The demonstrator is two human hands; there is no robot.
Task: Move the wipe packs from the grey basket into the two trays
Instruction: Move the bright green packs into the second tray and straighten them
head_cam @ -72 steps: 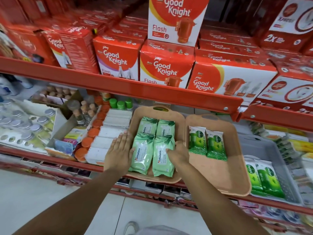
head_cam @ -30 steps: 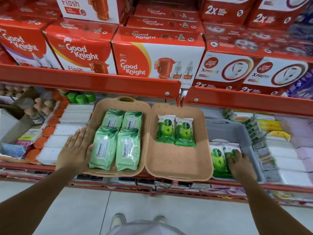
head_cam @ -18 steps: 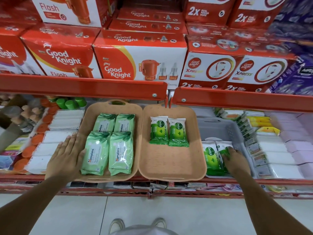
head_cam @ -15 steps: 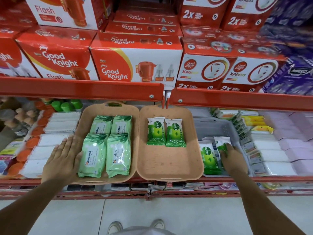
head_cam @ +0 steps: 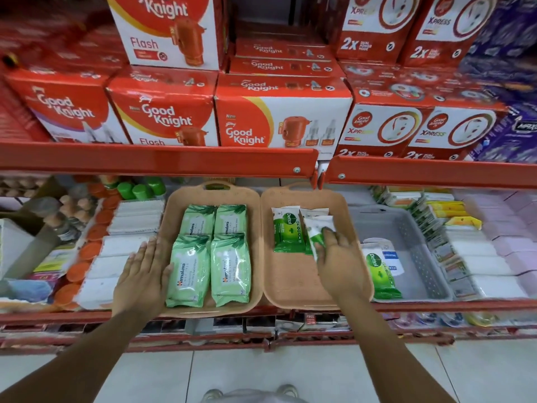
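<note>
The grey basket (head_cam: 412,228) is sitting at three o'clock of two tan trays (head_cam: 290,289), one Dettol pack (head_cam: 380,274) lying inside. The left hand (head_cam: 139,277) is resting flat, fingers spread, on the left tray's nine o'clock rim. The right hand (head_cam: 338,263) is gripping a green wipe pack (head_cam: 315,228) over the right tray.

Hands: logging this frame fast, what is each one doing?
Left hand: open, flat on the left tray's edge, holding nothing.
Right hand: closed on a Dettol wipe pack over the right tray.
</note>
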